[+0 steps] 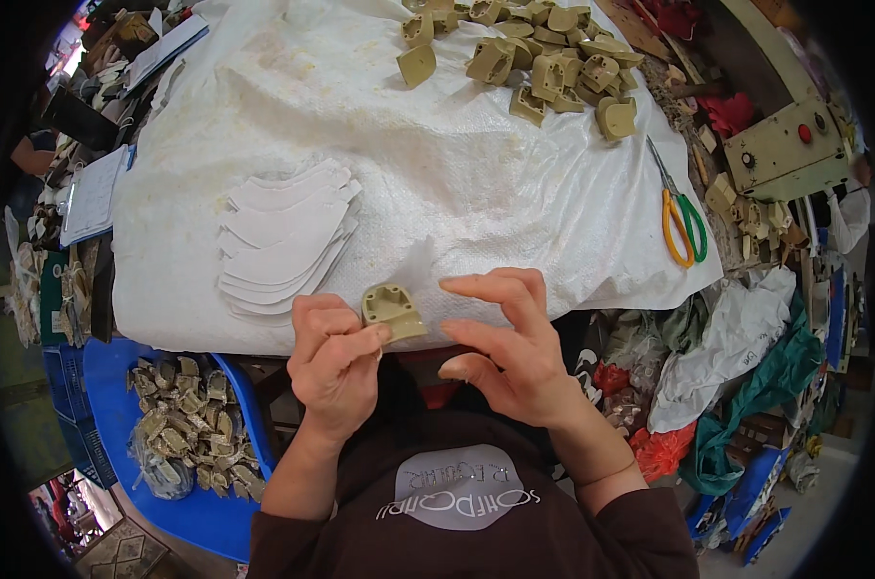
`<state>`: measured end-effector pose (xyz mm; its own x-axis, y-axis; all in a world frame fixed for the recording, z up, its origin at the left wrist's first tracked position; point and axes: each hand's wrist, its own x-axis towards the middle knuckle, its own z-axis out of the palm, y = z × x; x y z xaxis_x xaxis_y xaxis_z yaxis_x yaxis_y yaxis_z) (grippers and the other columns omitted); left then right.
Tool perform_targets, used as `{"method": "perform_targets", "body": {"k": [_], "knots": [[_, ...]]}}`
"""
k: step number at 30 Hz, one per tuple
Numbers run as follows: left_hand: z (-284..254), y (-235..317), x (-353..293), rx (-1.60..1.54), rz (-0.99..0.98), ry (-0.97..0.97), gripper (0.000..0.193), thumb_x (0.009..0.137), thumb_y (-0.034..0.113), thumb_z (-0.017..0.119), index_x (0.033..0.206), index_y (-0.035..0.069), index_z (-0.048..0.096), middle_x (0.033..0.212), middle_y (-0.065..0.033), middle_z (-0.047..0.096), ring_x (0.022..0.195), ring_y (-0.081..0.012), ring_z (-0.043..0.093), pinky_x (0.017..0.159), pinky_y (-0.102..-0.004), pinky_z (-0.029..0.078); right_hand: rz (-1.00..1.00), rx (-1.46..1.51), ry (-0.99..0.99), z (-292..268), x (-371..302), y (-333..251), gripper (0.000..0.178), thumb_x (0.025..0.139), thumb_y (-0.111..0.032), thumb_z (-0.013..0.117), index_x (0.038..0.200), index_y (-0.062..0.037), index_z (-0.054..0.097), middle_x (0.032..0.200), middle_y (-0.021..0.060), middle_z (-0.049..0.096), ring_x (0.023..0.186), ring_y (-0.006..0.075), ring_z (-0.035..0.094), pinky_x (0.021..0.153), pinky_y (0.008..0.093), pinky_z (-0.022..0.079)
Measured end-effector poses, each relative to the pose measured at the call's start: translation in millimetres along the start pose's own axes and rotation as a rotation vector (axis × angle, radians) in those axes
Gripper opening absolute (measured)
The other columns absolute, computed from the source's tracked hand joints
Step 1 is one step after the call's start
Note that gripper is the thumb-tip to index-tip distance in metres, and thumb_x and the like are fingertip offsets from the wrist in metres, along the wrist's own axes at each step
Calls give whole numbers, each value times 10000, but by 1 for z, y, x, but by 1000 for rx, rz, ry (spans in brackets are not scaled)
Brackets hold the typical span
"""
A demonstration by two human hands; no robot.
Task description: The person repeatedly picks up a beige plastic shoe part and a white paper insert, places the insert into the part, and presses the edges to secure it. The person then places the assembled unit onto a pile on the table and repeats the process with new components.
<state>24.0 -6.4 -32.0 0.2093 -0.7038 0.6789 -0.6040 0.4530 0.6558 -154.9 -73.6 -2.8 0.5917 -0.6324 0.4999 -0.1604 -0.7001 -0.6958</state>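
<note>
My left hand is closed on an olive-tan plastic shoe heel, gripping its lower left side. The heel's hollow face with small holes is turned up, just above the table's near edge. To its right, my right hand is spread with fingers and thumb apart, pointing at the heel but not touching it. A stack of white curved flat pieces lies on the table left of my hands. Many more such heels are heaped at the far right of the table.
White woven sheeting covers the table. Scissors with orange and green handles lie at its right edge. A blue bin of heels stands lower left. A control box and plastic bags are at the right.
</note>
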Motion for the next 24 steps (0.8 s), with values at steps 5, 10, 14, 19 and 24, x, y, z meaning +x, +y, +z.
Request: {"method": "perform_targets", "body": {"k": [5, 10, 14, 19, 24], "knots": [[2, 17, 6, -218, -13, 57, 350, 597, -119, 717, 859, 101, 642, 781, -41, 473, 741, -230, 455, 657, -318, 417, 685, 781, 6, 14, -33, 5, 285, 863, -220, 657, 1059, -32, 571, 1057, 129, 593, 926, 191, 582, 814, 322, 461], [10, 23, -3, -341, -18, -106, 353, 621, -117, 692, 894, 82, 588, 922, -92, 581, 854, -265, 601, 699, -344, 442, 704, 1198, 335, 25, -29, -9, 262, 993, -201, 451, 1092, 35, 506, 1029, 132, 592, 915, 170, 604, 860, 328, 496], [8, 22, -4, -76, 133, -200, 309, 596, -58, 675, 857, 64, 563, 921, -99, 593, 811, -252, 627, 629, -317, 401, 662, 1151, 254, 19, -42, 0, 247, 1004, -147, 388, 1084, 56, 504, 1144, 191, 581, 999, 211, 606, 913, 354, 492], [17, 23, -2, 176, 209, -224, 196, 622, 11, 659, 765, 59, 535, 871, -89, 561, 726, -242, 588, 575, -330, 358, 559, 1177, 220, 17, -37, -8, 252, 992, -102, 379, 1122, 75, 504, 1259, 238, 534, 1084, 247, 590, 895, 360, 517], [17, 32, 2, 270, 163, -283, 166, 648, 13, 644, 753, 55, 522, 841, -95, 538, 678, -240, 542, 536, -334, 328, 495, 803, 155, 21, -37, -4, 271, 988, -104, 385, 1147, 67, 521, 1190, 191, 597, 1000, 216, 631, 836, 307, 525]]}}
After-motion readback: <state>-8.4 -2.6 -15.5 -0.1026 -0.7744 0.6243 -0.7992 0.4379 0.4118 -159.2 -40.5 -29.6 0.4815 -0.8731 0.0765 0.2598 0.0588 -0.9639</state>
